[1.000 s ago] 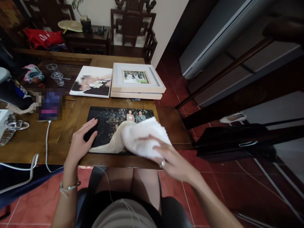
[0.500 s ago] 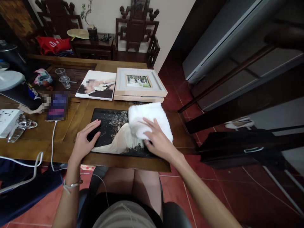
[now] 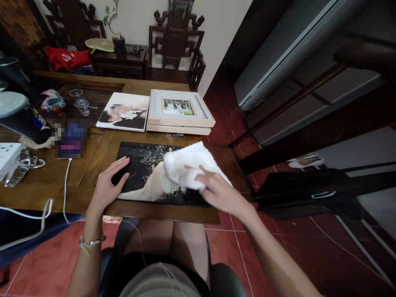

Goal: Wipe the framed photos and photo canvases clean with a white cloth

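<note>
A dark photo panel (image 3: 140, 165) showing a long pale dress lies flat near the front edge of the wooden table. My left hand (image 3: 111, 178) rests on its left edge, thumb and fingers apart. In my right hand (image 3: 216, 187) is a bunched white towel (image 3: 185, 163), gripped over the panel's right part. The towel covers much of that side, and its lower folds are slightly blurred. Some of my right fingertips are buried in the cloth.
Behind the panel lie a white-edged photo print (image 3: 125, 111) and stacked light-wood picture frames (image 3: 181, 108). On the left are a phone (image 3: 72, 140) on a white cable, a white power strip (image 3: 10, 159), clear plastic cups (image 3: 81, 105) and a dark tumbler (image 3: 23, 119). A dark wooden chair stands right.
My right hand has moved a little right and down, drawing the towel with it and bunching it more. More of the panel's upper middle shows. My left hand stays on the left edge.
</note>
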Tool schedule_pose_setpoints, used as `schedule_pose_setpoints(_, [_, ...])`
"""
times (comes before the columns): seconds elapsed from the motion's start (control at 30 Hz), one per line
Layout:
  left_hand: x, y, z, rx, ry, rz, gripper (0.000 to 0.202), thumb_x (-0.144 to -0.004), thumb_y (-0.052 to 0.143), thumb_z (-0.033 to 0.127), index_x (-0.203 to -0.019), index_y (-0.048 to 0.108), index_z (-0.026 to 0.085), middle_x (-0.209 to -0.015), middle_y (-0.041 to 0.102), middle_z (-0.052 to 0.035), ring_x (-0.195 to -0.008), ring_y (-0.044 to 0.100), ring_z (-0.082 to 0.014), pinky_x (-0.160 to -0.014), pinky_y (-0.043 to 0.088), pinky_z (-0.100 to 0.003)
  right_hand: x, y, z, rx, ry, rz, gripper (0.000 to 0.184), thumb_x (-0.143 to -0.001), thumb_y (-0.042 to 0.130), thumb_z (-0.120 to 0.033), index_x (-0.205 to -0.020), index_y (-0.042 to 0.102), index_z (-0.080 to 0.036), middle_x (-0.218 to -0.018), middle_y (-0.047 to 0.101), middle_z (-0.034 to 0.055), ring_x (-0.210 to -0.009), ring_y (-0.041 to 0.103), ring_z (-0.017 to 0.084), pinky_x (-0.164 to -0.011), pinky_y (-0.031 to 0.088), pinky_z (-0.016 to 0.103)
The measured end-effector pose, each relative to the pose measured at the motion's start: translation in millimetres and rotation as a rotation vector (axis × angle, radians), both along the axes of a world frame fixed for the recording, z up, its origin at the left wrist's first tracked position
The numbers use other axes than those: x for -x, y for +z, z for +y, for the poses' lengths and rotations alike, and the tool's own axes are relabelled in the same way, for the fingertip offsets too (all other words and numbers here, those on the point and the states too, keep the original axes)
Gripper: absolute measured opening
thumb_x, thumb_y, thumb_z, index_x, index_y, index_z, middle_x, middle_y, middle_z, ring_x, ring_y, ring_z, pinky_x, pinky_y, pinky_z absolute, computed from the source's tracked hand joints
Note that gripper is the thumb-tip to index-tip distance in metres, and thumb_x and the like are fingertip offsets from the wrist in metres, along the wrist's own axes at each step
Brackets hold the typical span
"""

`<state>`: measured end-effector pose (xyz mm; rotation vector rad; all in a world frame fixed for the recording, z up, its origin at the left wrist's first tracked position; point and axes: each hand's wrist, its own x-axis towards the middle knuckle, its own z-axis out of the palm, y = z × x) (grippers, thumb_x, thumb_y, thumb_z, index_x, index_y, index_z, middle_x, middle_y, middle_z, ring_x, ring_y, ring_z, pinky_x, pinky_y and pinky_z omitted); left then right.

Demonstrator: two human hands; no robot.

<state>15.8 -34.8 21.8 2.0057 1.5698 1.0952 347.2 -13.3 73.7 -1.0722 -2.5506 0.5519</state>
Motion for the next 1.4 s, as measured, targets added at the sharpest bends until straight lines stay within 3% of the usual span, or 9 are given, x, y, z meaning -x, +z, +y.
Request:
schedule_pose_setpoints(0.1, [1, -1.2, 0, -0.004, -0.003, -0.006, 0.039, -0.091, 0.058, 0.034, -0.128, 0.062, 0.021, -0.135, 0.061, -0.0080, -0.130, 0.054, -0.0251, -0.113, 0.038, -0.050, 7, -2.7, 49, -0.030, -0.094, -0.063, 0.022, -0.069, 0.040, -0.005, -0.072, 0.053, -0.022, -0.070, 0.065, 0.0050, -0.076, 0.066, 0.027, -0.080, 0.053, 0.043])
schedule_pose_setpoints(0.23, [1, -1.4, 0, -0.010, 0.005, -0.027, 0.039, -0.091, 0.058, 0.035, -0.127, 0.063, 0.020, -0.135, 0.062, -0.0088, -0.129, 0.055, -0.0251, -0.113, 0.039, -0.049, 19, -0.6, 79, -0.055, -0.183, -0.100, 0.021, -0.071, 0.040, -0.006, -0.075, 0.054, -0.021, -0.073, 0.064, 0.0078, -0.075, 0.063, 0.027, -0.072, 0.050, 0.038])
schedule_pose_setpoints(0.47, [-2, 0.1, -1, 0.019, 0.042, -0.039, 0.039, -0.092, 0.056, 0.039, -0.126, 0.064, 0.021, -0.134, 0.063, -0.0076, -0.128, 0.055, -0.0257, -0.113, 0.039, -0.049, 22, -13.4, -3, -0.043, -0.145, -0.101, 0.031, -0.067, 0.041, 0.000, -0.086, 0.060, -0.017, -0.134, 0.059, 0.0174, -0.136, 0.044, 0.033, -0.112, 0.033, 0.057])
schedule_pose_setpoints(0.67, [-2, -0.8, 0, 0.020, 0.034, -0.023, 0.039, -0.092, 0.056, 0.038, -0.127, 0.063, 0.021, -0.135, 0.062, -0.0072, -0.129, 0.054, -0.0253, -0.114, 0.039, -0.048, 4, 5.9, -91, 0.138, 0.039, -0.089, 0.039, -0.059, 0.039, 0.005, -0.080, 0.063, -0.018, -0.150, 0.046, 0.0095, -0.146, 0.026, 0.028, -0.119, 0.025, 0.057])
schedule_pose_setpoints(0.83, [-1, -1.7, 0, 0.008, 0.027, -0.023, 0.038, -0.092, 0.057, 0.035, -0.127, 0.063, 0.020, -0.135, 0.062, -0.0077, -0.129, 0.054, -0.0246, -0.114, 0.039, -0.047, -7, 7.4, -63, 0.205, 0.116, 0.010, 0.050, -0.059, 0.037, 0.005, -0.092, 0.067, -0.020, -0.139, 0.059, 0.0063, -0.141, 0.038, 0.023, -0.120, 0.024, 0.054])
schedule_pose_setpoints(1.03, [-1, -0.6, -1, -0.001, 0.013, -0.021, 0.038, -0.092, 0.057, 0.034, -0.127, 0.063, 0.020, -0.135, 0.062, -0.0079, -0.129, 0.055, -0.0247, -0.113, 0.039, -0.047, 6, -27.6, 31, -0.020, -0.071, 0.179, 0.033, -0.066, 0.040, -0.002, -0.081, 0.061, -0.021, -0.120, 0.069, 0.0074, -0.113, 0.063, 0.027, -0.113, 0.035, 0.056])
schedule_pose_setpoints(1.13, [-1, 0.0, -1, 0.002, 0.020, -0.023, 0.038, -0.092, 0.057, 0.034, -0.127, 0.063, 0.019, -0.135, 0.062, -0.0086, -0.129, 0.055, -0.0244, -0.113, 0.039, -0.047, 22, -36.7, 53, -0.126, -0.139, 0.154, 0.028, -0.066, 0.042, -0.003, -0.079, 0.059, -0.020, -0.127, 0.063, 0.0124, -0.120, 0.055, 0.032, -0.109, 0.035, 0.062])
schedule_pose_setpoints(1.27, [-2, 0.3, -1, 0.014, 0.023, -0.032, 0.037, -0.093, 0.056, 0.035, -0.127, 0.063, 0.021, -0.135, 0.062, -0.0077, -0.129, 0.054, -0.0247, -0.113, 0.039, -0.049, 32, -41.9, 30, -0.144, -0.109, 0.056, 0.030, -0.063, 0.044, 0.002, -0.079, 0.060, -0.018, -0.149, 0.045, 0.0138, -0.143, 0.029, 0.036, -0.113, 0.016, 0.073])
schedule_pose_setpoints(1.4, [-2, 0.1, -1, 0.023, 0.023, -0.031, 0.038, -0.092, 0.057, 0.035, -0.127, 0.063, 0.020, -0.135, 0.062, -0.0078, -0.129, 0.054, -0.0245, -0.113, 0.039, -0.048, 27, -31.1, -38, -0.117, -0.062, 0.035, 0.029, -0.067, 0.041, 0.004, -0.072, 0.058, -0.018, -0.151, 0.042, 0.0139, -0.147, 0.021, 0.033, -0.114, 0.017, 0.072])
